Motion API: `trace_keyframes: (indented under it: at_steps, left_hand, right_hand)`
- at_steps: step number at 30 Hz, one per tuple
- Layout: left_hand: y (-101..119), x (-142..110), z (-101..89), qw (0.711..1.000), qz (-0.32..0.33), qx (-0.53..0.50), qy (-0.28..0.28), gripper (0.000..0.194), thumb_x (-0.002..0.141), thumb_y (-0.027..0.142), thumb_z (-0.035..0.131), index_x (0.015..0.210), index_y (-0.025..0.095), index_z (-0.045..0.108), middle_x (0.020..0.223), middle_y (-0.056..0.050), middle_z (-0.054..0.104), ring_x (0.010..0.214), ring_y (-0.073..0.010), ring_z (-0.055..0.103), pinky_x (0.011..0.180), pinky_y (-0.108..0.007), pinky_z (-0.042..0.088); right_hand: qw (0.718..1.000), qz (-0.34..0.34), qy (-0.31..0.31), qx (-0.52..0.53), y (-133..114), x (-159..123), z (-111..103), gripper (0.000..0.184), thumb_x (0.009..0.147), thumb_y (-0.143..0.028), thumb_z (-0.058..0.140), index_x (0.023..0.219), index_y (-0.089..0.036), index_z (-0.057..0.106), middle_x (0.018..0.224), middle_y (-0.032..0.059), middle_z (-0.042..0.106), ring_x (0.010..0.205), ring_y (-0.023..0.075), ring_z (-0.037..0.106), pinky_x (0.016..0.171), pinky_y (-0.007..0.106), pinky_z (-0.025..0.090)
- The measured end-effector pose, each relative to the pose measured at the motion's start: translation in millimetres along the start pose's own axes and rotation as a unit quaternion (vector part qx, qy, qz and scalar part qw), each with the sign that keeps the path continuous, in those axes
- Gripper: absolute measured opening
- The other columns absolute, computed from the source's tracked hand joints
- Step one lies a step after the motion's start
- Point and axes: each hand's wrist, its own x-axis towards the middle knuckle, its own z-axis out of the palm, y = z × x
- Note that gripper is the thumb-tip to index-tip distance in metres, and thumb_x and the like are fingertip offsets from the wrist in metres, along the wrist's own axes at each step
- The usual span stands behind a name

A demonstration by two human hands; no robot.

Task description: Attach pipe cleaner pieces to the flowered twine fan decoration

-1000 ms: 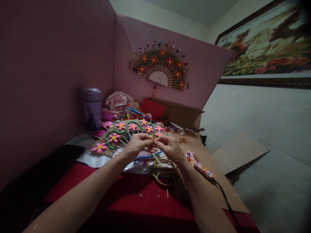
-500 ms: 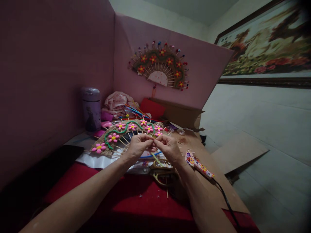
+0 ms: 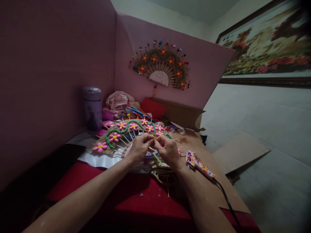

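Twine fan [image 3: 119,132] lies on the table [image 3: 131,191]; at its near edge left hand [image 3: 139,150] and right hand [image 3: 168,150] pinch narrowly, any contents indiscernible; glue gun [image 3: 199,165] rests near cardboard's [image 3: 194,142] right edge.

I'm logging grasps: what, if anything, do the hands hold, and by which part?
The left hand and right hand pinch, fingertips close together; a tiny reddish bit may show there, but what it is and which part is gripped cannot be told.
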Motion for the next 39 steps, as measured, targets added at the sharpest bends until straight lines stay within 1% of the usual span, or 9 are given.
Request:
trace_keyframes:
  at_steps: [4, 7, 13, 17, 20, 24, 30, 35, 39]
  left_hand:
    - [1.4, 2.8, -8.7, 0.992, 0.043, 0.107, -0.057, 0.02, 0.075, 0.034, 0.059, 0.072, 0.014, 0.06, 0.062, -0.002, 0.06, 0.055, -0.0131, 0.06, 0.046, -0.022, 0.049]
    - [1.8, 2.4, -12.3, 0.978, 0.086, 0.174, -0.075, 0.02, 0.081, 0.034, 0.051, 0.077, 0.016, 0.057, 0.062, 0.0, 0.059, 0.049, -0.0112, 0.057, 0.043, -0.021, 0.044]
    - [6.0, -1.5, -10.0, 0.959, 0.124, 0.248, -0.059, 0.019, 0.085, 0.028, 0.045, 0.074, 0.017, 0.054, 0.056, 0.001, 0.057, 0.044, -0.0091, 0.052, 0.046, -0.02, 0.038]
    - [6.5, -3.5, -8.0, 0.953, 0.125, 0.273, -0.046, 0.016, 0.085, 0.025, 0.045, 0.074, 0.017, 0.054, 0.055, 0.001, 0.057, 0.044, -0.0093, 0.051, 0.047, -0.02, 0.036]
    - [6.9, -5.4, -6.5, 0.957, 0.126, 0.257, -0.048, 0.016, 0.083, 0.023, 0.045, 0.072, 0.017, 0.053, 0.053, 0.002, 0.056, 0.043, -0.009, 0.05, 0.047, -0.02, 0.036]
    - [9.4, -8.6, -3.9, 0.965, 0.12, 0.232, -0.035, 0.016, 0.081, 0.02, 0.046, 0.066, 0.018, 0.053, 0.051, 0.003, 0.055, 0.043, -0.0087, 0.048, 0.047, -0.02, 0.035]
    - [5.6, -9.5, -3.1, 0.96, 0.146, 0.24, 0.0, 0.013, 0.078, 0.02, 0.05, 0.069, 0.017, 0.059, 0.055, 0.002, 0.056, 0.049, -0.009, 0.049, 0.049, -0.02, 0.036]
    - [2.8, -3.9, -2.9, 0.994, 0.06, 0.087, -0.025, 0.017, 0.077, 0.031, 0.055, 0.076, 0.015, 0.058, 0.058, 0.001, 0.056, 0.047, -0.0111, 0.054, 0.043, -0.022, 0.044]
    - [6.0, 0.0, -3.3, 0.999, 0.016, 0.017, -0.032, 0.024, 0.071, 0.036, 0.063, 0.074, 0.013, 0.057, 0.062, -0.002, 0.061, 0.049, -0.0129, 0.058, 0.041, -0.024, 0.048]
  right_hand:
    - [0.999, -0.019, -0.032, -0.028, 3.7, 1.7, -5.7, 0.018, 0.083, -0.028, 0.049, 0.071, -0.019, 0.058, 0.058, -0.0002, 0.058, 0.052, 0.0117, 0.049, 0.052, 0.022, 0.032]
    - [0.996, -0.039, -0.049, -0.064, 4.3, 2.3, -8.5, 0.02, 0.088, -0.03, 0.045, 0.077, -0.02, 0.058, 0.063, 0.0007, 0.06, 0.055, 0.0125, 0.052, 0.055, 0.023, 0.031]
    - [0.982, -0.069, -0.068, -0.162, 4.3, 2.5, -8.2, 0.022, 0.091, -0.031, 0.039, 0.085, -0.02, 0.057, 0.069, 0.0034, 0.063, 0.061, 0.0153, 0.056, 0.056, 0.024, 0.027]
    - [0.98, -0.065, -0.092, -0.166, 5.2, 3.6, -6.9, 0.021, 0.091, -0.028, 0.036, 0.084, -0.019, 0.054, 0.066, 0.0029, 0.061, 0.058, 0.0148, 0.054, 0.055, 0.025, 0.027]
    - [0.987, -0.06, -0.098, -0.11, 4.2, 4.2, -6.7, 0.019, 0.089, -0.024, 0.037, 0.077, -0.02, 0.051, 0.062, 0.0003, 0.057, 0.057, 0.0133, 0.051, 0.055, 0.023, 0.029]
    - [0.996, -0.04, -0.078, -0.024, 2.2, 3.4, -4.8, 0.02, 0.086, -0.023, 0.038, 0.068, -0.021, 0.047, 0.056, -0.0028, 0.048, 0.052, 0.0113, 0.045, 0.053, 0.022, 0.03]
    - [0.997, -0.027, -0.066, 0.006, 1.7, 1.9, -1.0, 0.019, 0.084, -0.024, 0.04, 0.067, -0.021, 0.046, 0.054, -0.0039, 0.045, 0.05, 0.0104, 0.042, 0.052, 0.021, 0.029]
    - [0.996, -0.035, -0.08, -0.015, 3.2, 3.1, -6.4, 0.019, 0.086, -0.025, 0.041, 0.07, -0.02, 0.049, 0.057, -0.0028, 0.05, 0.054, 0.0113, 0.046, 0.054, 0.022, 0.03]
    - [0.994, -0.051, -0.092, -0.013, 6.1, 4.2, -10.1, 0.019, 0.088, -0.028, 0.04, 0.075, -0.02, 0.052, 0.063, -0.0011, 0.056, 0.058, 0.0121, 0.051, 0.057, 0.022, 0.033]
